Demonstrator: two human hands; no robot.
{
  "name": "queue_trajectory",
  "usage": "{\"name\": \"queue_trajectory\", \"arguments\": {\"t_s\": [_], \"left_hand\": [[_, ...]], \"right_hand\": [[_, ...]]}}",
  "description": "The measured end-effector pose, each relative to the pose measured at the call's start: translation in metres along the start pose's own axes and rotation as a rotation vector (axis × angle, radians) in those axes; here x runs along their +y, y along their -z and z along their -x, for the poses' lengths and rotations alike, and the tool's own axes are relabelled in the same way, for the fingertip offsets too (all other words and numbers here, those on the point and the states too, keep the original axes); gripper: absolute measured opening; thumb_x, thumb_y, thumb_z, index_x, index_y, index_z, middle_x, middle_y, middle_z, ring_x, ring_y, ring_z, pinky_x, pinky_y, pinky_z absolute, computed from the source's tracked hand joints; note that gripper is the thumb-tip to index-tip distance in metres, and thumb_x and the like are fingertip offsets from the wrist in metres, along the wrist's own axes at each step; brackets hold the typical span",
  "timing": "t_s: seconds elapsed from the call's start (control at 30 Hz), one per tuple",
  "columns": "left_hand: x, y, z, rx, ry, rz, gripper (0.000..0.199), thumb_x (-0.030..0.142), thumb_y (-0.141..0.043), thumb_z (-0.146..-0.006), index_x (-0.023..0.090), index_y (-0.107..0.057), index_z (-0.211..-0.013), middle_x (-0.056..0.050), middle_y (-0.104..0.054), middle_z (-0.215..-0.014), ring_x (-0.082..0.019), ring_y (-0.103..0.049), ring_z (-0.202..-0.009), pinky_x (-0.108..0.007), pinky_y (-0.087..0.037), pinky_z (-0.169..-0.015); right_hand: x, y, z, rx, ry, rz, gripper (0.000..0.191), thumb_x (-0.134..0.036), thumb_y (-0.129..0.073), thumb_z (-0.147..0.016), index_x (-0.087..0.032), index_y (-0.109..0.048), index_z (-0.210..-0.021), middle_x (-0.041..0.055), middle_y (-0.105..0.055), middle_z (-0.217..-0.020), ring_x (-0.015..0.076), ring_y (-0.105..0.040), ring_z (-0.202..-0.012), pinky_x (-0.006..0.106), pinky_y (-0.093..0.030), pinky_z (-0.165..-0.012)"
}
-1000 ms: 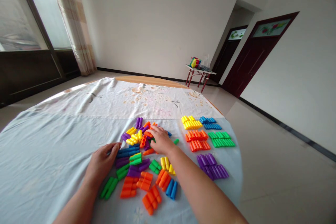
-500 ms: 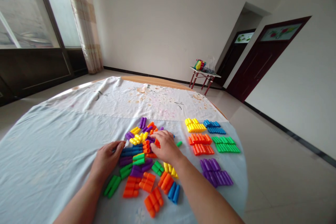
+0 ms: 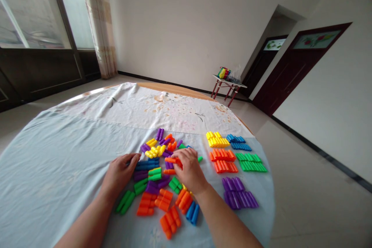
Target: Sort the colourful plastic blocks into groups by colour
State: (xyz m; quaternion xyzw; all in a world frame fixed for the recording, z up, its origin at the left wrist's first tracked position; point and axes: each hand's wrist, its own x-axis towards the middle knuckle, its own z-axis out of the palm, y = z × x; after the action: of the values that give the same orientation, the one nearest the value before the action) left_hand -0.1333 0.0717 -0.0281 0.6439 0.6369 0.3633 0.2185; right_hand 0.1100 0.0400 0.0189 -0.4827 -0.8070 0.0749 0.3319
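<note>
My right hand [image 3: 190,168] pinches an orange bullet-shaped plastic block [image 3: 172,160] between thumb and fingers, above the loose pile. Under and beside it lie purple pieces and another orange block [image 3: 169,171]. My left hand [image 3: 123,167] rests on the cloth at the pile's left edge, fingers loosely bent and thumb a little apart. Its fingertips are beside the blue blocks [image 3: 147,164], and I see nothing held in it. Around the hands lie yellow blocks [image 3: 155,151], green blocks [image 3: 154,173] and joined orange blocks [image 3: 145,203].
On the right, blocks lie in rows by colour: yellow [image 3: 217,139], blue [image 3: 240,142], orange [image 3: 223,161], green [image 3: 251,162] and purple [image 3: 238,193]. A pale cloth [image 3: 72,162] covers the round table. Farther off stands a small table [image 3: 229,81] with bags.
My right hand has shifted slightly right and now shows an orange block in its fingers; the orange pieces by the blue blocks have left their spot. My left hand stays in place.
</note>
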Motion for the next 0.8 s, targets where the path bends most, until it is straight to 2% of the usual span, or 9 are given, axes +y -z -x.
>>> {"name": "queue_trajectory", "arguments": {"t_s": [0.17,0.3,0.4,0.53,0.67,0.8], "left_hand": [[0.0,0.0,0.0,0.004,0.008,0.001,0.048,0.057,-0.042,-0.076,0.02,-0.071,-0.088,-0.006,-0.072,-0.09,-0.022,-0.064,-0.085,-0.026,-0.046,-0.075],[0.0,0.0,0.001,0.003,0.011,0.002,0.048,0.057,-0.042,-0.077,0.02,-0.071,-0.088,-0.006,-0.073,-0.089,-0.022,-0.064,-0.085,-0.027,-0.047,-0.076],[0.001,0.0,0.0,0.003,0.012,0.0,0.049,0.058,-0.041,-0.076,0.019,-0.071,-0.088,-0.006,-0.073,-0.09,-0.022,-0.064,-0.086,-0.027,-0.047,-0.076],[-0.001,0.0,-0.001,-0.006,0.026,0.001,0.05,0.058,-0.042,-0.075,0.019,-0.071,-0.09,-0.006,-0.072,-0.093,-0.023,-0.064,-0.087,-0.026,-0.048,-0.077],[-0.003,0.002,-0.003,-0.022,0.066,-0.007,0.047,0.057,-0.047,-0.072,0.021,-0.07,-0.092,-0.002,-0.073,-0.092,-0.022,-0.065,-0.087,-0.026,-0.048,-0.077],[-0.003,0.003,-0.006,-0.036,0.105,-0.021,0.047,0.057,-0.048,-0.069,0.021,-0.07,-0.09,-0.002,-0.073,-0.092,-0.024,-0.064,-0.09,-0.029,-0.049,-0.079]], "right_hand": [[0.002,0.008,0.013,-0.144,0.042,-0.046,0.02,-0.013,-0.066,-0.074,-0.022,-0.062,-0.092,0.001,-0.065,-0.099,0.0184,-0.056,-0.098,0.036,-0.033,-0.095],[0.003,0.009,0.016,-0.148,0.009,-0.066,0.022,-0.013,-0.066,-0.074,-0.021,-0.063,-0.094,0.0015,-0.066,-0.101,0.0175,-0.056,-0.099,0.035,-0.036,-0.095],[0.005,0.006,0.014,-0.143,0.008,-0.053,0.037,-0.004,-0.057,-0.074,-0.022,-0.061,-0.106,0.0028,-0.063,-0.113,0.0172,-0.053,-0.109,0.034,-0.035,-0.098],[0.007,-0.002,0.012,-0.212,0.07,-0.021,0.051,0.0,-0.049,-0.074,-0.023,-0.057,-0.118,0.003,-0.056,-0.128,0.0169,-0.046,-0.118,0.035,-0.032,-0.104],[0.009,-0.004,0.008,-0.264,0.095,0.012,0.042,-0.003,-0.05,-0.076,-0.022,-0.061,-0.112,0.0021,-0.061,-0.118,0.0167,-0.05,-0.112,0.033,-0.035,-0.101],[0.009,0.002,0.008,-0.252,0.043,0.055,0.039,-0.012,-0.058,-0.075,-0.022,-0.061,-0.113,0.0035,-0.063,-0.11,0.0196,-0.052,-0.108,0.034,-0.038,-0.098]]}}
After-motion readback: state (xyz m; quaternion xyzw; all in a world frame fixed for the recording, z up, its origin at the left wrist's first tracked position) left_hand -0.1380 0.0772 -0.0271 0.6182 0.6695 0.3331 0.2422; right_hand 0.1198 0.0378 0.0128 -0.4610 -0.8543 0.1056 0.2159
